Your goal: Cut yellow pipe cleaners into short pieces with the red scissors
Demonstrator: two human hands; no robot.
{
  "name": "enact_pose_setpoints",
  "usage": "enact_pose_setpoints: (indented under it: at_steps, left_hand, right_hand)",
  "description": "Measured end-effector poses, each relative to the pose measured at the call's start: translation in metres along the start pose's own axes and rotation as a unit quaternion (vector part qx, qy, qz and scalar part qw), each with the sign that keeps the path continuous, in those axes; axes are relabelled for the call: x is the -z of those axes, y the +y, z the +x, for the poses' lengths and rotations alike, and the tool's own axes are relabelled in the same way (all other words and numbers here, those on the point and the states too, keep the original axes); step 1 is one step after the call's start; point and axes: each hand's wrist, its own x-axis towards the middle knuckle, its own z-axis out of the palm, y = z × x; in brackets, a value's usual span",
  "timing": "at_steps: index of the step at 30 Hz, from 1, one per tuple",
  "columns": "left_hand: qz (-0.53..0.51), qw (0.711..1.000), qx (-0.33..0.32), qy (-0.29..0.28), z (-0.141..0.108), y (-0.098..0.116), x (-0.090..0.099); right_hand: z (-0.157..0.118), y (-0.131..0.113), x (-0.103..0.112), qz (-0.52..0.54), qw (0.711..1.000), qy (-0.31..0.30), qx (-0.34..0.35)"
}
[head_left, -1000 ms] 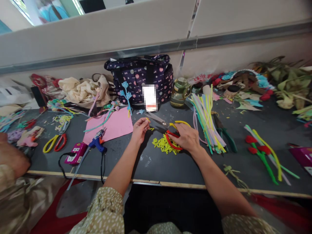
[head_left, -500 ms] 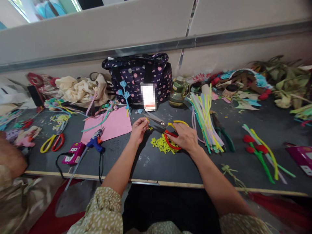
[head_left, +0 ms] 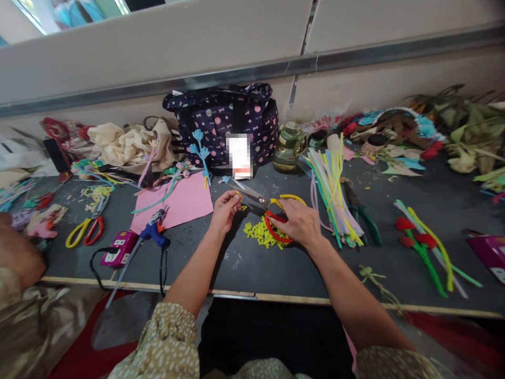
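Observation:
My left hand [head_left: 225,211] is closed in a pinch, with the tip of a yellow pipe cleaner [head_left: 239,194] showing at its fingertips. Most of that piece is hidden by the fingers. My right hand [head_left: 299,221] grips a pair of scissors [head_left: 258,198] by its yellow and red handles. The blades are parted and point left, close to the left fingertips. Under the scissors and right hand lies a pile of short yellow pipe cleaner pieces [head_left: 260,235], partly covered by the red handle.
Right of my hands lie a pipe cleaner bundle [head_left: 335,200], green-handled pliers [head_left: 363,218] and red-and-green pipe cleaner flowers [head_left: 424,247]. Leftward are pink paper [head_left: 189,197], a blue glue gun [head_left: 153,231], a purple power block [head_left: 120,247] and other scissors [head_left: 89,229]. Behind stands a dark bag [head_left: 213,123].

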Motion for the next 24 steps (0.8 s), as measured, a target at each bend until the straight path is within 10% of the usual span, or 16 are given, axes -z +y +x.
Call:
enact_pose_setpoints:
  at_steps: [24]
  left_hand:
    - [-0.049,0.998,-0.036,-0.005,-0.0022,-0.0001,0.0009]
  right_hand:
    - [-0.0034,-0.0041,-0.0063,0.002,1.0,0.004,0.01]
